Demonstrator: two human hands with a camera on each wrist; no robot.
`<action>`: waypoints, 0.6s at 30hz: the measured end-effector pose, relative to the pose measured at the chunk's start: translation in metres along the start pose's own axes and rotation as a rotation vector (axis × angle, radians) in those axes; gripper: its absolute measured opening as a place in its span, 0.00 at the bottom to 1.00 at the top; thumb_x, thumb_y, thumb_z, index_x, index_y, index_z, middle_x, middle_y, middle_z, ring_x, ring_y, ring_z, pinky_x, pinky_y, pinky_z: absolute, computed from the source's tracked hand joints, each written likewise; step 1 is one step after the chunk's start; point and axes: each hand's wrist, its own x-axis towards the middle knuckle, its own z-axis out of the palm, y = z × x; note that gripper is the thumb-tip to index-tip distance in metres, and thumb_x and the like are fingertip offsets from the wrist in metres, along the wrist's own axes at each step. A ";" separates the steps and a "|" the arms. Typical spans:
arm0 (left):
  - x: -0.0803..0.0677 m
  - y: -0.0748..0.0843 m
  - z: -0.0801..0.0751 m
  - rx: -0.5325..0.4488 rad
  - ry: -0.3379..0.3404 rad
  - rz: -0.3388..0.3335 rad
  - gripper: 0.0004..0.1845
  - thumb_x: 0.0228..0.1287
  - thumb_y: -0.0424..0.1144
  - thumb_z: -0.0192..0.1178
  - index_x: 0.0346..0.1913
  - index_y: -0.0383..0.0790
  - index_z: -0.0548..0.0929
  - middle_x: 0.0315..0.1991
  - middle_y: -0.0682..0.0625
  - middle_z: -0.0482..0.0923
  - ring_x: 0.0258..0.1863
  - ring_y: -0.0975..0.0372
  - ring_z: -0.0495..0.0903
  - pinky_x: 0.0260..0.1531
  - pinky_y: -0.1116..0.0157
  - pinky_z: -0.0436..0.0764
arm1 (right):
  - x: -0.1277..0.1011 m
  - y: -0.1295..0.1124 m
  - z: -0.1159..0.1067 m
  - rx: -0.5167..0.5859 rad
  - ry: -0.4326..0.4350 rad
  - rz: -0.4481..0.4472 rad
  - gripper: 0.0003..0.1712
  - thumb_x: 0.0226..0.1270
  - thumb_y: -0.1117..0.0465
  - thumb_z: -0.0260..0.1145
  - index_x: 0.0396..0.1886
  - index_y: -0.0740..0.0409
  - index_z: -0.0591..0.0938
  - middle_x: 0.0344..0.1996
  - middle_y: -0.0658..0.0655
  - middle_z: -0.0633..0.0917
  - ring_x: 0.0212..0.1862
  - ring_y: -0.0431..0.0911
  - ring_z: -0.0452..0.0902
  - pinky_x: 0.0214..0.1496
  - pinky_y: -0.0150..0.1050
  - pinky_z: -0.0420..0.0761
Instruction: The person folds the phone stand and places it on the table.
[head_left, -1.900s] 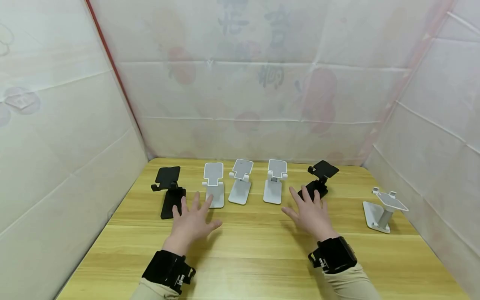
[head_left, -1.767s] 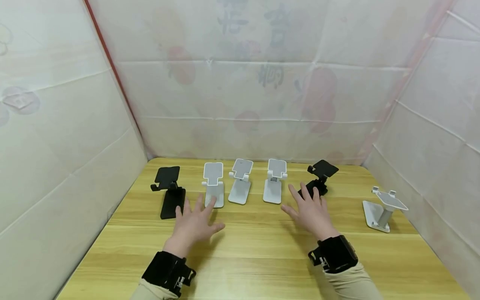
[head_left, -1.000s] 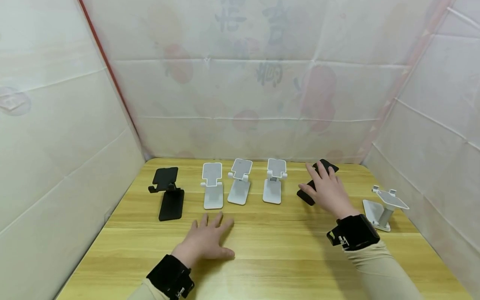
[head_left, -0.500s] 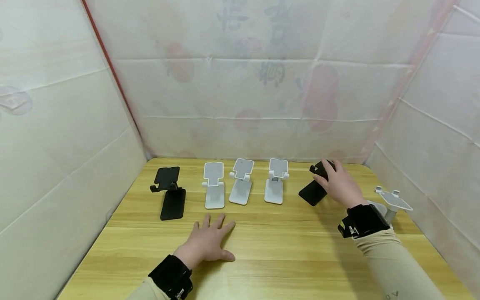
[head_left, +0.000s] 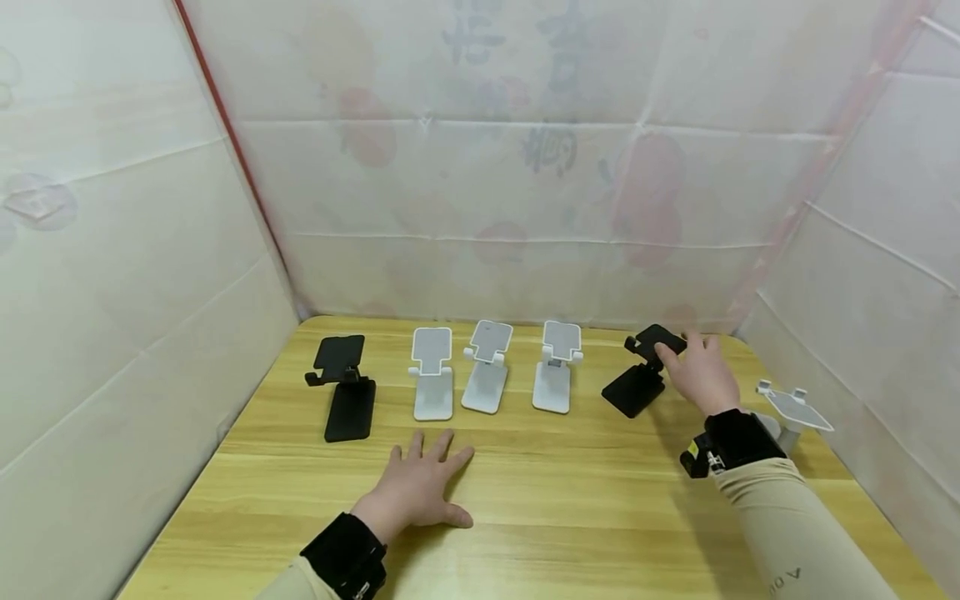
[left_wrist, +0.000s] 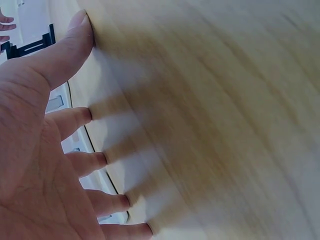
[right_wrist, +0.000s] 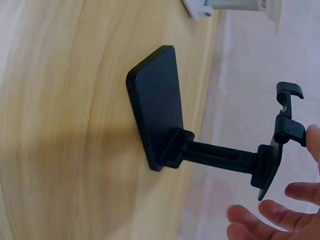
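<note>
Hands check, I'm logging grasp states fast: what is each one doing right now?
Left hand: open, fingers spread, palm flat on the table, holding nothing.
Right hand: open, fingertips at the plate of the black phone stand, not gripping it.

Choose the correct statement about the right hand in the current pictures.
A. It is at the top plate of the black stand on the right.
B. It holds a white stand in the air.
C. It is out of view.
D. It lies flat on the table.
A: the right hand reaches the cradle of the black stand, while the left hand lies flat on the table.
</note>
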 end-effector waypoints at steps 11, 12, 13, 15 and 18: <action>-0.002 0.002 -0.001 0.007 0.003 0.009 0.52 0.49 0.73 0.69 0.77 0.59 0.67 0.80 0.42 0.56 0.75 0.30 0.53 0.67 0.24 0.59 | 0.015 0.020 0.007 0.534 -0.095 0.192 0.56 0.75 0.28 0.48 0.80 0.64 0.41 0.63 0.78 0.68 0.46 0.63 0.83 0.50 0.57 0.80; -0.002 0.002 -0.001 0.010 0.004 0.010 0.52 0.49 0.73 0.69 0.77 0.59 0.67 0.80 0.42 0.56 0.75 0.30 0.53 0.67 0.25 0.59 | 0.015 0.019 0.007 0.572 -0.083 0.201 0.53 0.77 0.31 0.48 0.80 0.64 0.42 0.60 0.77 0.71 0.42 0.59 0.85 0.48 0.55 0.81; -0.002 0.002 -0.001 0.011 0.004 0.009 0.52 0.49 0.73 0.69 0.77 0.59 0.67 0.80 0.42 0.56 0.75 0.30 0.53 0.67 0.25 0.59 | 0.014 0.017 0.007 0.603 -0.075 0.203 0.50 0.79 0.34 0.46 0.79 0.66 0.43 0.57 0.75 0.73 0.39 0.56 0.86 0.45 0.51 0.83; -0.002 0.002 -0.001 0.015 0.005 0.012 0.52 0.49 0.73 0.69 0.77 0.59 0.67 0.80 0.42 0.56 0.75 0.30 0.53 0.67 0.25 0.59 | 0.009 0.008 0.003 0.654 -0.080 0.224 0.45 0.83 0.40 0.42 0.79 0.70 0.44 0.52 0.71 0.76 0.36 0.50 0.87 0.42 0.43 0.85; -0.002 0.002 -0.001 0.017 0.003 0.011 0.52 0.49 0.73 0.69 0.77 0.59 0.67 0.80 0.42 0.56 0.75 0.30 0.53 0.67 0.25 0.60 | 0.009 0.009 0.004 0.720 -0.098 0.233 0.42 0.85 0.44 0.42 0.79 0.72 0.46 0.48 0.63 0.77 0.34 0.43 0.85 0.38 0.37 0.84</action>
